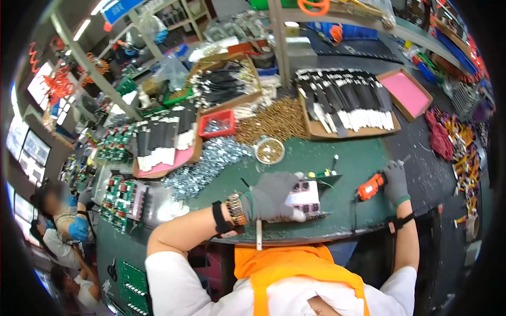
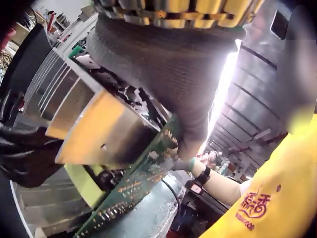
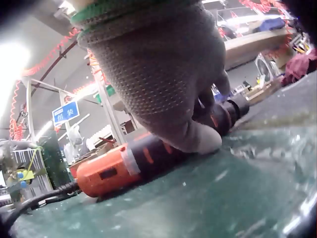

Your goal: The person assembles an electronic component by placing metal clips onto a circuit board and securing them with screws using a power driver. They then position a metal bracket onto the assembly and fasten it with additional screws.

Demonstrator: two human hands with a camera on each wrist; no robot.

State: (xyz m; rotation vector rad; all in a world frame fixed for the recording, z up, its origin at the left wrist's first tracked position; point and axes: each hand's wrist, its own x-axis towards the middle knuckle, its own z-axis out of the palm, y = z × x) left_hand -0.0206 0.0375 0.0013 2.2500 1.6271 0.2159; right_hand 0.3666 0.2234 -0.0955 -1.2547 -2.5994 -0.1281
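My gloved left hand (image 1: 271,196) grips a circuit board assembly (image 1: 307,197) at the table's near edge, its thumb along the near side. The left wrist view shows the green solder side of the board (image 2: 130,191) tilted up, with metal heatsink plates (image 2: 101,130) beside it. Part of the assembly is hidden under the hand. To the right, my gloved right hand (image 1: 396,184) holds an orange and black electric screwdriver (image 1: 370,187). In the right wrist view the screwdriver (image 3: 110,173) lies low along the green tabletop, fingers and thumb wrapped about its dark front part.
Behind the hands are a cup of screws (image 1: 269,151), a brass-coloured hardware pile (image 1: 279,120) and a silver one (image 1: 211,163). A cardboard box (image 1: 350,131) holds black and white strips. Finished-looking boards (image 1: 120,203) stand at left. The screwdriver's cord (image 3: 37,199) trails off.
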